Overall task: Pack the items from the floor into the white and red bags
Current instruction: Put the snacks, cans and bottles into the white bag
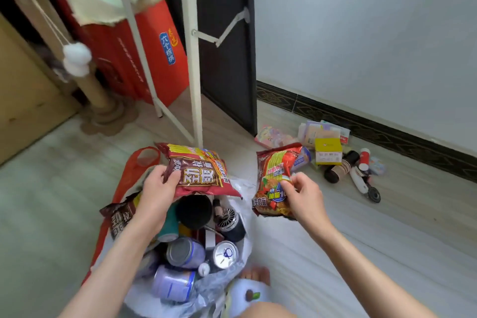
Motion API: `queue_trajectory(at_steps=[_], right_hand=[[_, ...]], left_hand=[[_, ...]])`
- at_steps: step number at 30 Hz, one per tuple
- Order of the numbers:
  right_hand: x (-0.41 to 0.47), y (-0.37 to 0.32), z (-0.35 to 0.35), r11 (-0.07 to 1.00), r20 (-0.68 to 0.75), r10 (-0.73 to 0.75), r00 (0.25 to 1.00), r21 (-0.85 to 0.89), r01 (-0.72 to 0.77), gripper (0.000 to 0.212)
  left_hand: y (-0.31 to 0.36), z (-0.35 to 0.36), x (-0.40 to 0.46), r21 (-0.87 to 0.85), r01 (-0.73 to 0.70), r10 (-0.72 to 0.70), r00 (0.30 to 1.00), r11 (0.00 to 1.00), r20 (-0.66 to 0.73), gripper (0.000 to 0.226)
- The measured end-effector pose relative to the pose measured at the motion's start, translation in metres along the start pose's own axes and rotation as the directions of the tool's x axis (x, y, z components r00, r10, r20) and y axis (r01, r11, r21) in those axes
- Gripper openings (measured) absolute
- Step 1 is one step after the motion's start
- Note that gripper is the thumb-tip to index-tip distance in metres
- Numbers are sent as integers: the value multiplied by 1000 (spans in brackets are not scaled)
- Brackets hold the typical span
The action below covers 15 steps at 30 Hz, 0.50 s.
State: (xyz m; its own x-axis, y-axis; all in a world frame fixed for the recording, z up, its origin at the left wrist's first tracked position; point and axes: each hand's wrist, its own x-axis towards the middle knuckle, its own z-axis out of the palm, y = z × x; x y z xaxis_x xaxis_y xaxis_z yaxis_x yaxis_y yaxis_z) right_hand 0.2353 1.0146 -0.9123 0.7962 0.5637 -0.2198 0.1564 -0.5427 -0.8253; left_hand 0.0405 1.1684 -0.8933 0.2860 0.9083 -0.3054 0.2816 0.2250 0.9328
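Two noodle packets are in the hands, one each. The left hand [157, 186] grips a dark red packet [198, 170] by its near left edge, thumb on top and fingers curled beneath, holding it roughly flat above the bags; its long axis runs from far left to near right, printed face up. The right hand [300, 192] pinches an orange packet [277, 183] at its right edge with curled fingertips; this one hangs tilted, its long axis running from far right down to near left, its near end close to the floor [361, 240] just right of the bags.

Below the left hand the white bag [242, 263] stands open, with the red bag [134, 162] touching it on the left, one red handle loop showing beyond the left hand. Inside the white bag lie three pale purple cans [184, 253] on their sides, a silver can top [225, 254] facing up, a round black object [193, 210], a small fan [227, 215] and a teal cylinder partly hidden by the left forearm. A third noodle packet [120, 219], brown, sits upright in the red bag's mouth beside the left wrist.

Well apart, at the far right by the wall, a pile of items stays on the floor: a yellow and white box [327, 151], pastel packets [317, 131], a brown ribbed cup [338, 169] on its side, a small red and white bottle [364, 159] and a white handled tool [358, 182]. A bare foot in a pale sandal [249, 289] shows at the near edge.
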Motion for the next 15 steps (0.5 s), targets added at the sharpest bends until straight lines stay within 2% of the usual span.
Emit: queue_trajectory(at_steps=[3,6,8,10,12,15], right_hand=[[-20,-23,15,999,41,-34,999,18,33,25],[-32,-44,31,995,78,-65,995,78,59,23],[-36,-54,40,991,99,-98,990,96,88,23],[-38,-63,49,985,109,-170,979,43,166,25],[-41,-70,56,969,114,-241,964,-27,246,29],[-39,-74,59,960,101,-272,957,-40,277,28]], left_hand=[[-10,-39,-22,-173,9,-22,997,985,-77,18],[-28,-68,-34,-366,41,-84,991,930,-103,18],[-45,-79,-37,-433,83,-141,985,898,-102,17],[-68,-82,-37,-403,158,-214,972,902,-98,15],[-96,-80,-38,-286,241,-288,948,928,-135,10],[-127,-83,-37,-165,341,-370,907,926,-201,10]])
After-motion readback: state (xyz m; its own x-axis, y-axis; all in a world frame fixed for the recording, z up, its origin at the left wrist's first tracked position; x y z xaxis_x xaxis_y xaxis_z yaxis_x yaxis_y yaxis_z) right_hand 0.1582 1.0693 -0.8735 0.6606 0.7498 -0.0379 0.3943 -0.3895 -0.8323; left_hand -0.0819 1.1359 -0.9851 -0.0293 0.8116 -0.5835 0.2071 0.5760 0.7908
